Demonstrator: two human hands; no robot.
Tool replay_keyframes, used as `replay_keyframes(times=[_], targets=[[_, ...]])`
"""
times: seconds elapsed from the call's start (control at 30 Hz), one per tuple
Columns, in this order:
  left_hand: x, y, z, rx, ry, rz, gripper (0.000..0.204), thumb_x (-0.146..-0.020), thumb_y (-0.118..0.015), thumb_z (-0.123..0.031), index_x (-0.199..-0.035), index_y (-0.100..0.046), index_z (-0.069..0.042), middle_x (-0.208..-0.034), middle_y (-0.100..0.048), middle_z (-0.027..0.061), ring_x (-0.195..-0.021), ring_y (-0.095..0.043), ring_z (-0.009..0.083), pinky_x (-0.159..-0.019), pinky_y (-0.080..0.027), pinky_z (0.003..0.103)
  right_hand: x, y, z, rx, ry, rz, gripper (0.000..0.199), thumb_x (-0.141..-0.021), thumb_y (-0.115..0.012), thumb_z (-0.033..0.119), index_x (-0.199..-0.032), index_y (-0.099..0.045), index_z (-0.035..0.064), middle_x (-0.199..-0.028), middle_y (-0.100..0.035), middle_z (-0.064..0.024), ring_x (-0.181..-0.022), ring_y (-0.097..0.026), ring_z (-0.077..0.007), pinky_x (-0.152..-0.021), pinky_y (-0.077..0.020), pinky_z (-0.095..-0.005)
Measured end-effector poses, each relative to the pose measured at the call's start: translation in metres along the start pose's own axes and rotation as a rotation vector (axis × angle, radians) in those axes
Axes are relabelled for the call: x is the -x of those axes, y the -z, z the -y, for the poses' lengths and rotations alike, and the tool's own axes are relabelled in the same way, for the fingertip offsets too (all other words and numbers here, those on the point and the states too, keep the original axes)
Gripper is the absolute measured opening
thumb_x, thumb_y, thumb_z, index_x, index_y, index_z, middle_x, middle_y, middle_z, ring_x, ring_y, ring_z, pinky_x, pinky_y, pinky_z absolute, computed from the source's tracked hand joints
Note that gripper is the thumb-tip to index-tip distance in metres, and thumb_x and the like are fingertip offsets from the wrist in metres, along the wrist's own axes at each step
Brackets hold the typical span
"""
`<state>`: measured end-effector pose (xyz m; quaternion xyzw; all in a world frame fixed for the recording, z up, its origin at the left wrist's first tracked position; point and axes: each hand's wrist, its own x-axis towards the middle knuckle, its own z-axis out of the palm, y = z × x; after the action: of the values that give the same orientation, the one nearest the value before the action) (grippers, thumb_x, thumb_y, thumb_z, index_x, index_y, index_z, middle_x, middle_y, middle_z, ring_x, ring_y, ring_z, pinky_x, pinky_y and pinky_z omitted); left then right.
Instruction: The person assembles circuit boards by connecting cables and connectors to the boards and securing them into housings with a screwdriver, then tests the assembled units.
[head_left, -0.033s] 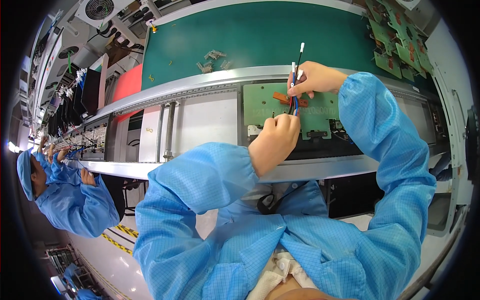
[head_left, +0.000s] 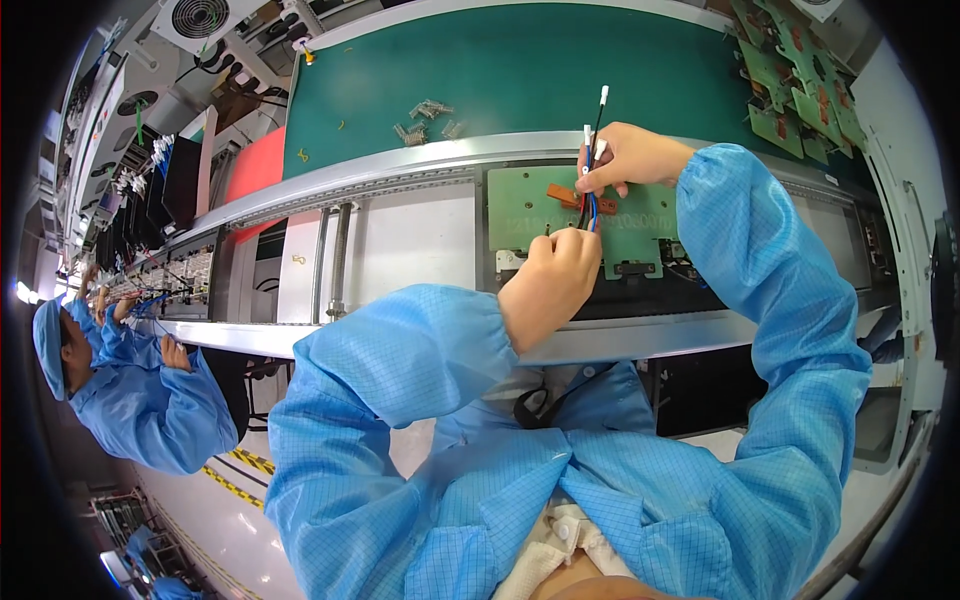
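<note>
A bundle of thin wires point(head_left: 591, 205), black, red and blue with white connectors at their upper ends, rises over a green fixture plate point(head_left: 520, 207). My right hand point(head_left: 632, 158) pinches the bundle just below the connectors. Lower down, my left hand point(head_left: 552, 278) has its fingers closed around the same wires, close to the plate. Behind the wires an orange-brown part point(head_left: 562, 194) lies on the plate. A dark clip point(head_left: 634, 269) sits at the plate's near edge. My left fingers hide the wires' lower ends.
Beyond the metal rail point(head_left: 390, 162) lies a green mat point(head_left: 560, 60) with small clear parts point(head_left: 428, 108) in a loose pile. Green boards point(head_left: 790, 85) are stacked at the far right. Along the line at left, a co-worker in blue point(head_left: 150, 400) handles wires.
</note>
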<state>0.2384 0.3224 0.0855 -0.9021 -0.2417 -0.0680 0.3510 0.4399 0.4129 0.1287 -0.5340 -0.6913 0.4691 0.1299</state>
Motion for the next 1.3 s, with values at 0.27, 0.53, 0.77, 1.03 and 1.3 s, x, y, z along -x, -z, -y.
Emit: replay_keyframes(times=[0.27,0.53,0.77,1.03,1.3], targets=[[0.008,0.011,0.01,0.434,0.095,-0.04,0.04,-0.08,-0.055,-0.018,-0.116,-0.057,0.0,-0.088,-0.05,0.0015,-0.083,-0.05,0.0148,-0.064,-0.039,0.027,0.007,-0.008,-0.008,0.059,0.07,-0.064,0.017,-0.08,-0.07,0.016,-0.079,-0.061,0.002,-0.064,-0.06,-0.0033,-0.049,-0.047,-0.0076,-0.044,-0.0367,-0.0232],[0.006,-0.004,-0.007,0.527,0.056,-0.056,0.053,-0.084,-0.059,-0.029,-0.125,-0.052,0.004,-0.14,-0.04,0.0172,-0.128,-0.041,0.0245,-0.107,-0.031,0.038,0.011,-0.012,-0.002,0.046,0.006,-0.064,0.02,-0.081,-0.069,0.016,-0.088,-0.058,0.0012,-0.066,-0.061,-0.0049,-0.045,-0.047,-0.0074,-0.042,-0.036,-0.0231],[0.009,-0.008,-0.023,0.308,0.014,-0.033,0.053,-0.086,-0.049,-0.021,-0.127,-0.046,0.012,-0.135,-0.042,0.0266,-0.127,-0.042,0.0334,-0.107,-0.031,0.04,0.005,-0.006,-0.006,-0.019,-0.023,0.013,0.025,-0.081,-0.071,0.018,-0.092,-0.058,0.0004,-0.07,-0.063,-0.0076,-0.046,-0.051,-0.0099,-0.047,-0.0387,-0.0242],[0.012,-0.005,-0.034,0.298,0.05,-0.028,0.052,-0.086,-0.044,-0.015,-0.128,-0.043,0.015,-0.132,-0.043,0.032,-0.124,-0.044,0.0397,-0.104,-0.036,0.043,0.014,-0.006,0.006,-0.023,-0.131,-0.201,0.056,-0.085,-0.068,0.022,-0.131,-0.04,0.0056,-0.071,-0.06,-0.0054,-0.046,-0.051,-0.0083,-0.042,-0.0377,-0.0214],[0.014,-0.007,-0.039,0.322,0.054,-0.03,0.052,-0.086,-0.045,-0.015,-0.129,-0.041,0.016,-0.131,-0.044,0.0327,-0.123,-0.045,0.0405,-0.102,-0.039,0.043,0.027,-0.005,0.012,0.592,0.527,-0.554,0.033,-0.083,-0.065,0.01,-0.114,-0.057,0.0045,-0.079,-0.054,-0.005,-0.064,-0.053,-0.0095,-0.057,-0.0429,-0.0242]])
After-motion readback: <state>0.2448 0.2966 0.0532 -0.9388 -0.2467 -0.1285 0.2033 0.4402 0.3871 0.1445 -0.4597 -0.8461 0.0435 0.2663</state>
